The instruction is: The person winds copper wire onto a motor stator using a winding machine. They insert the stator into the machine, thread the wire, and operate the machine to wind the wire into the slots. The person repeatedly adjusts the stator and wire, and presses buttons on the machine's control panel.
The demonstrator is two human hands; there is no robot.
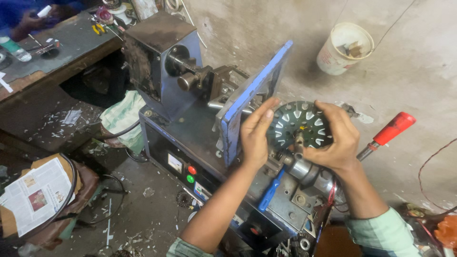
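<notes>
A grey winding machine (190,138) fills the bench, its blue plate (252,102) upright; the slotted round stator (297,124) sits on the spindle beside that plate; the right hand (335,143) grips its rim, fingers curled; the left hand (254,135) presses its edge, fingers straight and together.

A round, dark metal stator core (299,124), ringed with pale wedge-shaped slots that fan out from its centre, sits mounted on the shaft at the right end of the grey winding machine (190,138). It stands on edge, its flat face tilted up toward the person. A blue plate stands just beside its left rim. Hands cover both of its sides, so only the middle and top of the face show.
</notes>
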